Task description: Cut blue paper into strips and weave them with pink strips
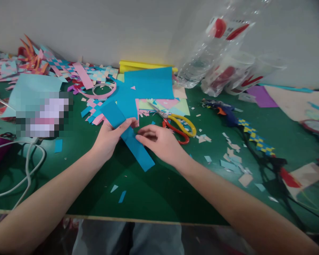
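My left hand (110, 136) is closed on a blue paper strip (140, 152), thumb on top. The strip slants from upper left to lower right above the green table. My right hand (159, 141) pinches at the strip's right edge, thumb and forefinger together, other fingers curled. Beyond the hands lie larger blue paper sheets (151, 83), partly over pink and pale green paper. Scissors (179, 124) with one yellow and one red handle lie half-open just past my right hand.
Woven paper and scraps (69, 67) pile up at the back left, near a tape roll (103, 90). A blurred-out phone (46, 117) with a white cable (29, 166) lies left. Rightward are a plastic bottle (202, 60), cups (255, 74) and a dark blue glue gun (225, 113).
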Motion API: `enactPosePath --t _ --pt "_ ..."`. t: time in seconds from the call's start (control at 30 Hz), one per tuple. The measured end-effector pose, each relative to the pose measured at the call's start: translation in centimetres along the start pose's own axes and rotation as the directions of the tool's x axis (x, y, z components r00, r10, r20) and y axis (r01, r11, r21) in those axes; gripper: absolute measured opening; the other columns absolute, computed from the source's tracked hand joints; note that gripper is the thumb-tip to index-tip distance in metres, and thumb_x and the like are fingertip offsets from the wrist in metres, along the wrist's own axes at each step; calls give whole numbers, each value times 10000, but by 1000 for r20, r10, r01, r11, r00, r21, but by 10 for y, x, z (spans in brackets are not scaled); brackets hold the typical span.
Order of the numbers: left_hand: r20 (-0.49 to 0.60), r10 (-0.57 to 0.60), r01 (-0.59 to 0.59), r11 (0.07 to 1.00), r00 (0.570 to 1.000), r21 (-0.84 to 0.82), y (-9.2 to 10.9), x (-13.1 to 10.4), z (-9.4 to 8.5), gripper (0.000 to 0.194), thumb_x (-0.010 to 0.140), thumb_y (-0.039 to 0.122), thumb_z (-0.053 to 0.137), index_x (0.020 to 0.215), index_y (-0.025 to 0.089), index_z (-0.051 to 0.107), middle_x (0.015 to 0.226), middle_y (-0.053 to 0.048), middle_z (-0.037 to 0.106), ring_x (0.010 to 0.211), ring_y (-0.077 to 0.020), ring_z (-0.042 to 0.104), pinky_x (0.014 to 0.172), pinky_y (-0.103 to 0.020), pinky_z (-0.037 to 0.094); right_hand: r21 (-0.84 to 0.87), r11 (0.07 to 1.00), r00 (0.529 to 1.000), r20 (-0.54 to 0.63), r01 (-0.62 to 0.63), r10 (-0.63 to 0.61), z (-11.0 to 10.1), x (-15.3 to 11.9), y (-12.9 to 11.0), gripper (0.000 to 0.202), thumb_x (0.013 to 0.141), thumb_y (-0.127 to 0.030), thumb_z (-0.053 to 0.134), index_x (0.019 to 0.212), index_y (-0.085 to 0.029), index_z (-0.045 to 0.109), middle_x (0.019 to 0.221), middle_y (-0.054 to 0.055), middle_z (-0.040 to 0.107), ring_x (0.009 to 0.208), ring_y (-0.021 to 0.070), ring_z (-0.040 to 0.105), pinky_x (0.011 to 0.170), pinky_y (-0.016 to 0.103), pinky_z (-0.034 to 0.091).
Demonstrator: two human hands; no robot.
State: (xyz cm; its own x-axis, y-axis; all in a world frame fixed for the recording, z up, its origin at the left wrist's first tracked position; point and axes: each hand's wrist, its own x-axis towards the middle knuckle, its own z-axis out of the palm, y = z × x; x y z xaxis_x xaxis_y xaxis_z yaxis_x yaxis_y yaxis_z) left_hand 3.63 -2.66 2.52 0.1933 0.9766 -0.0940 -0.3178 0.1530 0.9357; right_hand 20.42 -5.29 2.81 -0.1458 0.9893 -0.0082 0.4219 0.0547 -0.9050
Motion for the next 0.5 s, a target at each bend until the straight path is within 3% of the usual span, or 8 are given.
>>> enactPosePath --t 0.1,0.23,0.33,0.5 --pt "-20 -48 48 998 999 -39 0 1 -1 198 820 336 756 918 164 751 974 -73 759 999 -242 703 931 -366 554 74 996 999 15 40 -41 6 10 -6 160 804 -336 675 760 -184 652 756 47 731 689 175 677 634 320 532" --pt "-68 -158 143 972 985 -185 2 1 2 181 910 251 619 1034 143 695 963 -90 754 957 -236 716 895 -386 569 165 984 991 -127 72 -51 21 12 2 179 792 -340 666 716 -186 616 657 13 681 570 127 602 544 270 472" --pt "-111 -210 179 954 971 -239 7 -2 8 194 947 149 505 1070 127 654 922 -85 745 908 -204 719 869 -351 565 93 985 979 -160 146 -130 29 6 9 205 796 -326 653 661 -205 555 572 -21 629 493 99 530 511 252 440" --pt "-117 -280 239 930 953 -281 8 -2 8 224 971 126 424 1009 125 645 787 -52 693 725 -162 682 718 -287 547 -15 965 954 -150 260 -259 33 -3 9 213 810 -320 662 660 -214 554 546 -34 608 478 93 515 501 242 424"
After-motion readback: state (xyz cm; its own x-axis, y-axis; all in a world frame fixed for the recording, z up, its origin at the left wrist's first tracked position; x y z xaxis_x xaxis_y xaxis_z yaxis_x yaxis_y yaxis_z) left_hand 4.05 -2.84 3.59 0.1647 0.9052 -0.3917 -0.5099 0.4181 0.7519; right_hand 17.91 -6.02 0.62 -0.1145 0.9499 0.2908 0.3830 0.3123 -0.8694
